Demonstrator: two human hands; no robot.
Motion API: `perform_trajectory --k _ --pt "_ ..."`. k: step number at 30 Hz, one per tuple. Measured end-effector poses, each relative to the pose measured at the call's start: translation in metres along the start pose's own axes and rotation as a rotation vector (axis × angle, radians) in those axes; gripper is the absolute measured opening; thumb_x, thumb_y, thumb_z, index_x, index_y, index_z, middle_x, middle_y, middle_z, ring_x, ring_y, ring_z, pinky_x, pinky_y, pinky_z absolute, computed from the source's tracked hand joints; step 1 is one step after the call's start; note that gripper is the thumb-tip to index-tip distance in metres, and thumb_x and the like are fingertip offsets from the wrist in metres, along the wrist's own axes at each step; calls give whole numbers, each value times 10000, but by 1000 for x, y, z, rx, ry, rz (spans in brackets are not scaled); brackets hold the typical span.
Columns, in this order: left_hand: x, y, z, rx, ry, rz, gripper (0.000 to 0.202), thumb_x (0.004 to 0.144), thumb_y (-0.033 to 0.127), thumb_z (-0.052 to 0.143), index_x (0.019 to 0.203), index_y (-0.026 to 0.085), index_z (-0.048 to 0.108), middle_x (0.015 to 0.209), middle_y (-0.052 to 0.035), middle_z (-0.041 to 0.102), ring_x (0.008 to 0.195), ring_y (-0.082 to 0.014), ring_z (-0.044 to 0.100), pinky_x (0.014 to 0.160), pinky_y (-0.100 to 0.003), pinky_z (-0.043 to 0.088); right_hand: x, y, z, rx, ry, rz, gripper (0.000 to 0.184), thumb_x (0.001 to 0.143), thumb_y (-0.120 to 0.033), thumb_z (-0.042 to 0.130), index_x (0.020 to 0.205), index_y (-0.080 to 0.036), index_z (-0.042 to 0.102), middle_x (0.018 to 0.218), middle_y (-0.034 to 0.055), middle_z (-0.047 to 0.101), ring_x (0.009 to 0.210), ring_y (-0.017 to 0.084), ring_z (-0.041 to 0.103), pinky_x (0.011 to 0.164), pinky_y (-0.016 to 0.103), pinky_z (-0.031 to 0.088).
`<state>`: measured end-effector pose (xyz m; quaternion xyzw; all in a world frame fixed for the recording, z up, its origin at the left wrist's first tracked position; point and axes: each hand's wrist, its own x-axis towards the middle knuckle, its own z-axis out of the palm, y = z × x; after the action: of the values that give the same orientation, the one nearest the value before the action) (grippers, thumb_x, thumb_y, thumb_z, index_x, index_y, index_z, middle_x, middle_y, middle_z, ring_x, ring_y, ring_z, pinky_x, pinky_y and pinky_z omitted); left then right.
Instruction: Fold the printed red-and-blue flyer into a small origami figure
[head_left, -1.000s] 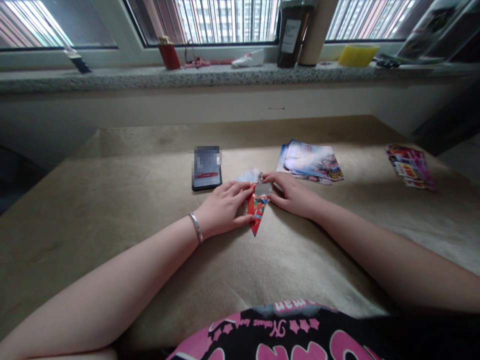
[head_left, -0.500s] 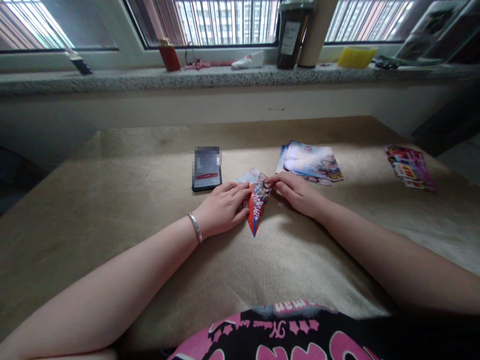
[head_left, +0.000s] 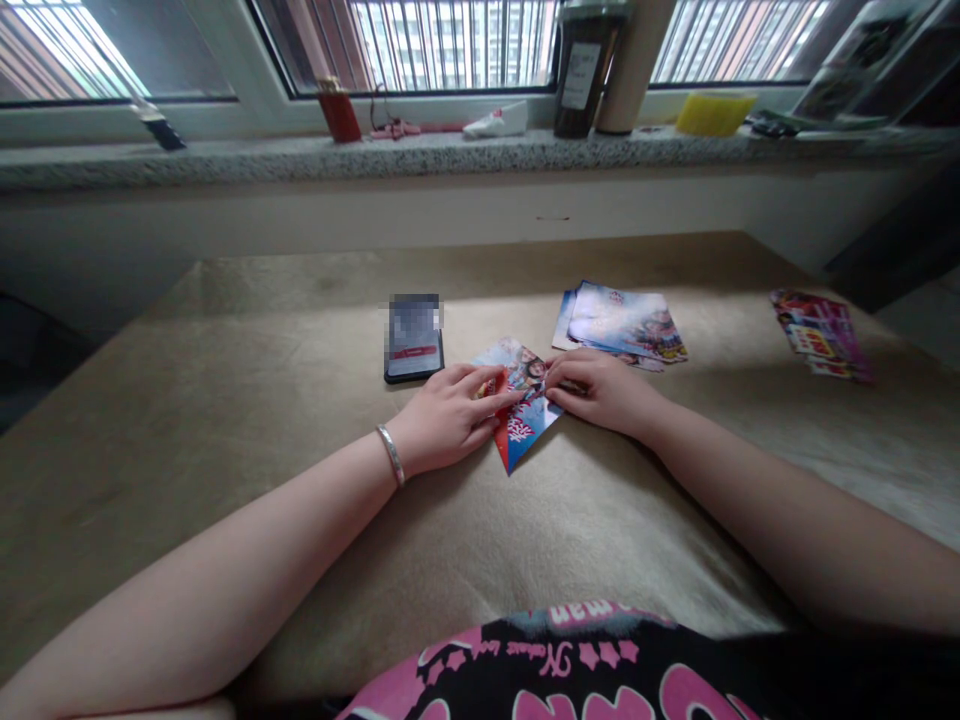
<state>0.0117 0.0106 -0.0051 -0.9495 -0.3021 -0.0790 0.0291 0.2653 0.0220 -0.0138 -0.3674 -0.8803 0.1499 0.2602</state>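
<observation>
A small colourful printed paper, folded to a point aimed at me, lies on the tan table. My left hand, with a silver bracelet on the wrist, rests on the paper's left side, fingers laid flat and pressing it down. My right hand pinches the paper's right flap between thumb and fingers, the flap spread out to the right.
A black phone lies just left of the paper. A stack of printed sheets sits behind my right hand, another pile at the far right. The window sill holds a red cup, a dark jar and a yellow sponge.
My right hand has pulled the paper's right flap outward, so the narrow folded shape has opened wider to the right. My left hand stayed in place, holding the paper down.
</observation>
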Motion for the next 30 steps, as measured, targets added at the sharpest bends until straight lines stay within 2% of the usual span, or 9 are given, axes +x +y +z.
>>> perform_trajectory --k 3,10,15,17,20,24,26,28,30 --pt "-1 0 0 -15 10 4 386 936 317 399 1311 317 487 1399 -57 429 1221 -245 419 1029 -434 365 0 -1 0 -73 -58 -44 157 839 -303 581 941 -232 678 994 71 651 955 196 599 842 364 491" --pt "0 -1 -1 0 35 42 355 927 289 415 1262 261 530 1386 -62 458 1258 -249 403 1036 -435 365 1 -5 -3 -196 -84 -99 246 857 -293 551 1062 -214 663 1148 73 647 1074 213 579 958 403 454" --pt "-1 -4 -8 120 44 136 266 894 269 457 1106 212 607 1323 -65 527 1247 -257 440 1081 -461 325 0 -8 -4 -257 -98 -104 279 857 -294 554 1091 -190 664 1173 78 649 1111 228 567 978 413 448" --pt "-3 -6 -10 150 58 171 260 875 260 482 1098 215 608 1321 -60 534 1269 -257 430 1110 -473 290 0 -8 -4 -274 -102 -106 285 864 -299 544 1099 -188 662 1185 76 645 1114 230 567 976 416 452" --pt "-8 -9 -13 189 73 190 261 878 239 484 1109 201 597 1319 -56 543 1299 -239 411 1129 -457 279 0 -8 -5 -296 -106 -115 288 876 -317 528 1111 -210 655 1198 60 641 1115 224 570 977 416 452" --pt "-10 -6 -16 244 72 177 208 912 188 445 1030 165 615 1187 -68 633 1263 -214 462 1131 -430 281 0 -6 -6 -297 -108 -135 275 873 -319 538 1093 -207 658 1188 59 648 1113 216 572 975 407 452" --pt "-9 -4 -17 251 49 152 204 916 178 434 1015 153 611 1196 -81 627 1185 -215 527 1075 -423 354 -1 -5 -8 -279 -104 -150 255 867 -303 549 1074 -211 666 1169 61 658 1109 217 574 966 413 455" --pt "-7 -4 -18 227 6 124 192 900 180 447 1005 142 603 1206 -96 617 1082 -213 584 958 -388 450 -1 -4 -10 -261 -99 -161 238 865 -284 552 1059 -223 674 1152 63 666 1097 219 579 947 421 462" --pt "-6 -4 -19 194 -27 78 187 876 197 472 999 132 597 1155 -113 635 997 -216 611 855 -365 491 -2 -5 -12 -259 -99 -163 230 863 -269 553 1047 -226 684 1142 69 669 1074 224 589 924 422 471"
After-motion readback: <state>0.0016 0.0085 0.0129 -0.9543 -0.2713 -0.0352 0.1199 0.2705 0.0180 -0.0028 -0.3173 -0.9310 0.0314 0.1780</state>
